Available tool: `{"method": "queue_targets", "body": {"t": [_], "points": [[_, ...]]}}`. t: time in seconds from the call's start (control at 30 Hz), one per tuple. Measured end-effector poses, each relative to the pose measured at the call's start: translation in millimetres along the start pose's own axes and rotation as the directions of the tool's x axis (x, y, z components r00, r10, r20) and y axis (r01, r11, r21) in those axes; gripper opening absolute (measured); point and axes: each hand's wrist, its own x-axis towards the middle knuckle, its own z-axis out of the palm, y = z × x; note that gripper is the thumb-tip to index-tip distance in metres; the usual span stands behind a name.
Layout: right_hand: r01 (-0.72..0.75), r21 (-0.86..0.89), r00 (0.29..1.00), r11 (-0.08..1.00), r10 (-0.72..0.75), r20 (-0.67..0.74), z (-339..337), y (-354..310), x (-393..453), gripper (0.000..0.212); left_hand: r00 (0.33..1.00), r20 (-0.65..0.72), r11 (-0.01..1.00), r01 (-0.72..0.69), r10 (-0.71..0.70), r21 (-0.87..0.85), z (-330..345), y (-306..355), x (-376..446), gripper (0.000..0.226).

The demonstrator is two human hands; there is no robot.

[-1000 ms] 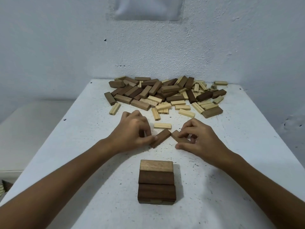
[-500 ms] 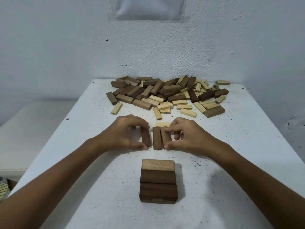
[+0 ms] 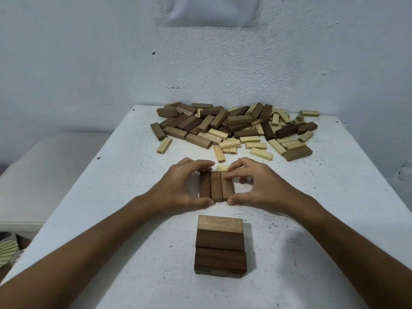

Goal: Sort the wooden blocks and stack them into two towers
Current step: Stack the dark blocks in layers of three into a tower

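Three brown blocks (image 3: 216, 186) lie side by side on the white table (image 3: 124, 197), pointing away from me. My left hand (image 3: 178, 188) grips the row from the left, thumb at its near end and fingers at its far end. My right hand (image 3: 256, 186) pinches the row the same way from the right. A short tower of brown blocks (image 3: 220, 244) stands nearer to me, below the hands. A mixed pile of brown and pale blocks (image 3: 234, 128) lies at the far end of the table. One pale block (image 3: 221, 167) peeks out just behind the row.
The table meets a white wall (image 3: 200, 63) at the back. A lower white surface (image 3: 44, 166) sits to the left of the table. Striped fabric (image 3: 9, 248) shows at the bottom left edge.
The brown blocks, angled and apart a second ago, were turned parallel and pushed together into a tight row of three. Both hands closed in on the row from either side.
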Motion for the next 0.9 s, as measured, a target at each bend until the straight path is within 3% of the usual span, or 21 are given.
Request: {"method": "queue_targets", "body": {"t": [0.43,0.67,0.9], "points": [[0.009,-0.070,1.000,0.997,-0.011,-0.026,3.3,4.2,-3.9,0.059,1.000,0.020,0.999,0.008,-0.008,-0.032,1.0,-1.9,-1.7,0.083],[-0.004,-0.061,1.000,0.998,0.002,-0.027,3.4,7.7,-1.7,0.071,1.000,0.014,0.998,0.016,-0.015,-0.064,1.0,-0.5,-2.9,0.084],[0.014,-0.084,1.000,0.996,-0.015,-0.007,4.7,8.1,-4.5,0.067,0.999,0.030,0.998,0.022,-0.020,-0.064,1.0,-1.9,-2.5,0.085]]}}
